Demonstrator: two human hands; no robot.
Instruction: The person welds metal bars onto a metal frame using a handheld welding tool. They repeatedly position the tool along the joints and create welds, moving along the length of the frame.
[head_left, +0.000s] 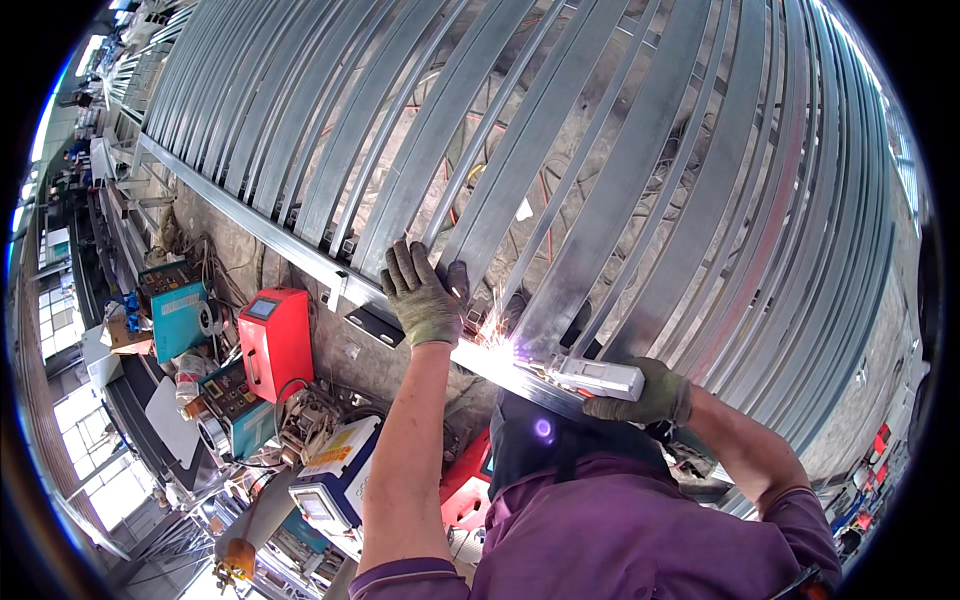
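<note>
My left hand [422,300], in a grey-green work glove, lies with its fingers stretched out over the edge rail [290,245] and the end of a flat metal bar [400,205]. My right hand [652,392], gloved too, is wrapped round a silver, box-shaped welding torch [600,377]. The torch's front end points left along the rail. Between my two hands burns a bright white glare with orange sparks [492,330], right where the bars meet the rail. The glare hides the torch tip and the joint itself.
Long grey metal bars [640,180] stretch away side by side, with cables on the floor beneath. At the left stand a red machine [275,345], teal boxes [180,320], a white-and-blue unit [340,465] and a gas cylinder [240,550].
</note>
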